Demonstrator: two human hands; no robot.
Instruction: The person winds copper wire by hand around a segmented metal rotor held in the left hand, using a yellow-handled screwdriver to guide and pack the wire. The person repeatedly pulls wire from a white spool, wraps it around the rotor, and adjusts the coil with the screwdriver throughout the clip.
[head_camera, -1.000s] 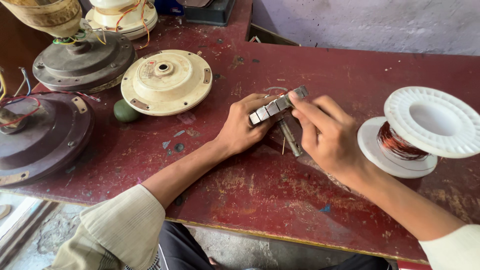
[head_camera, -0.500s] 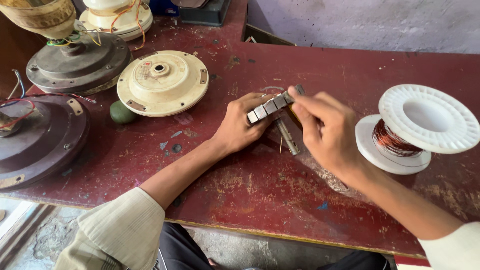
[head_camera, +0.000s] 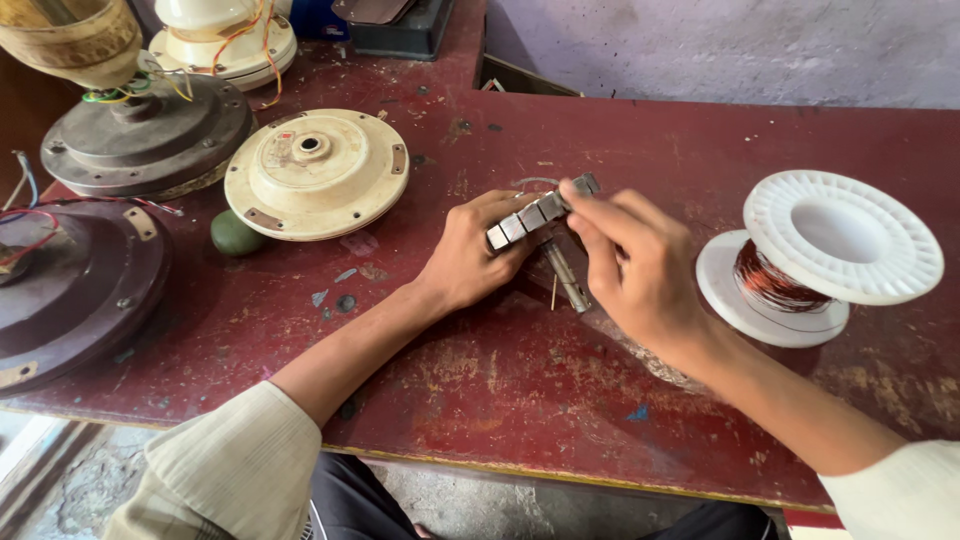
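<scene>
Both hands met over a small grey metal bar (head_camera: 536, 214) made of block-like segments, held just above the dark red table (head_camera: 520, 390). Left hand (head_camera: 475, 250) had its fingers curled shut around the bar's near end, knuckles up, while the right hand (head_camera: 630, 265) pinched the far end between thumb and fingertips, the rest of its fingers loosely bent. Under the right hand's fingers a short metal rod (head_camera: 566, 278) lay on the table with a thin pale sliver just beside it; how the rod joined the bar, if at all, could not be made out. Well to the right of the right hand stood a white plastic spool (head_camera: 835, 240) wound with copper wire, tipped so its ribbed upper flange faced the camera. Left of the left hand, near it, sat a round cream motor cover (head_camera: 315, 172) with brown metal tabs at its rim, and a small green round thing (head_camera: 235, 233) touched its edge. Farther left lay two dark round motor housings (head_camera: 145, 140), the nearer one cut off by the frame edge, with red and blue wires trailing over it. Beyond them a cream piece with orange wires and a tan object were cropped at the top. No labels could be read anywhere.
</scene>
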